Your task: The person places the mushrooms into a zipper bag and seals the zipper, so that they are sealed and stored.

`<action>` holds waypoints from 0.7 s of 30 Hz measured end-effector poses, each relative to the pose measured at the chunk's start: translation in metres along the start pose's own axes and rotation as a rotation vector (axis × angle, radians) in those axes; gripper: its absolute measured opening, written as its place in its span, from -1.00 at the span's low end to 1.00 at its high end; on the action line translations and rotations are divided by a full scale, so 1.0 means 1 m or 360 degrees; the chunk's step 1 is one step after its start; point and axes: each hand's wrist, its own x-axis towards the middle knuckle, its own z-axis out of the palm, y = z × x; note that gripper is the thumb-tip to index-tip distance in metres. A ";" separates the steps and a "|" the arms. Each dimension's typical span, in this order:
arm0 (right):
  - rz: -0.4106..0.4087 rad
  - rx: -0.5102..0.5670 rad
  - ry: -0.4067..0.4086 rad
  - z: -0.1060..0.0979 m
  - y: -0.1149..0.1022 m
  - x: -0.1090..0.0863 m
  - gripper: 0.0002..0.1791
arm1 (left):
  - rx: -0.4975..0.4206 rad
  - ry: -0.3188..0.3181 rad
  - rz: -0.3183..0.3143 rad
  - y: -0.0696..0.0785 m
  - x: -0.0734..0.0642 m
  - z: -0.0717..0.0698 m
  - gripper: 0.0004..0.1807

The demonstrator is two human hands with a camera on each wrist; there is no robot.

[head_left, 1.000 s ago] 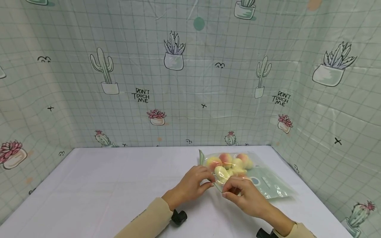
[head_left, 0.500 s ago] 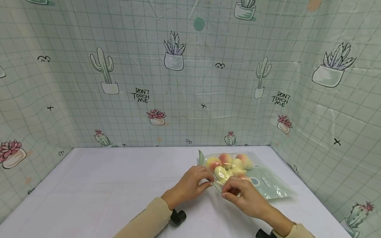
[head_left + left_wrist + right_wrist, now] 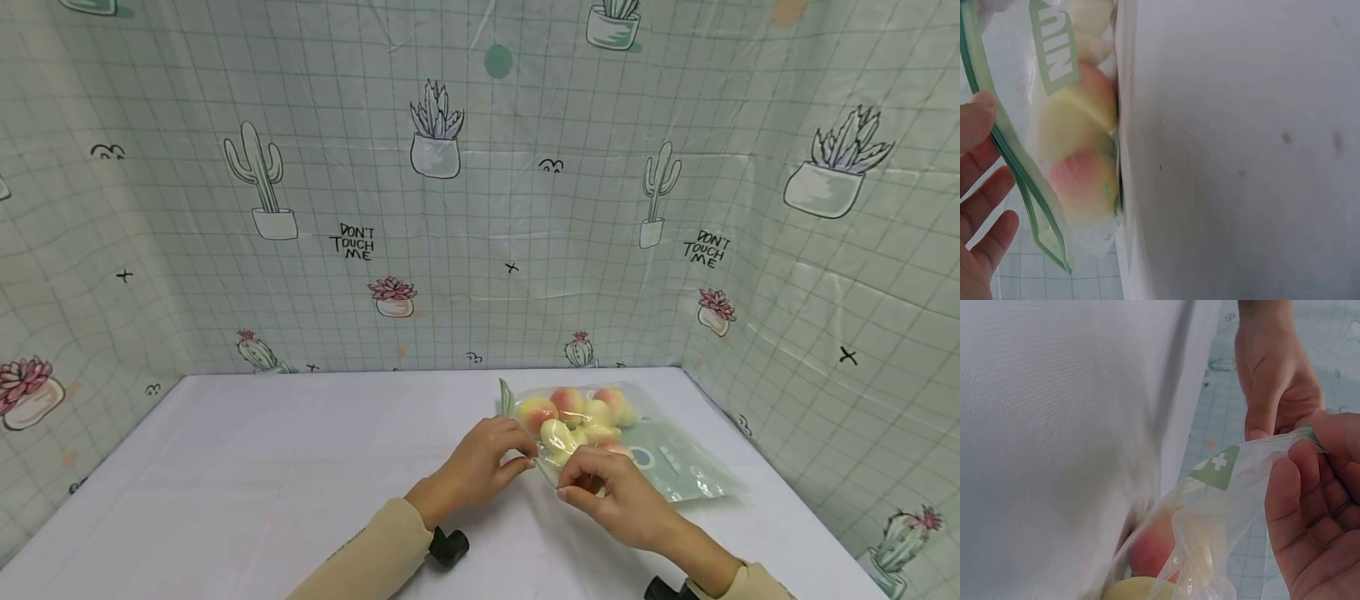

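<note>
A clear zip bag with a green zip strip lies at the table's right. Inside are several red-and-yellow peaches and pale yellow fruits whose kind I cannot tell. My left hand pinches the bag's mouth edge, thumb on the strip, with the other fingers behind it. Beyond them, the two green strips stand apart near the far corner in the left wrist view. My right hand pinches the near corner of the mouth between thumb and index finger; that corner is partly covered by the fingertips.
The white tabletop extends to the left of the bag. A grid-patterned curtain with cactus prints closes off the back and both sides. A black wrist camera sits under the left wrist, close to the table.
</note>
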 end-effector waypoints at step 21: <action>-0.0021 -0.0012 -0.0015 0.002 0.016 -0.003 -0.77 | 0.0000 0.0044 -0.0007 -0.003 0.002 0.002 -0.85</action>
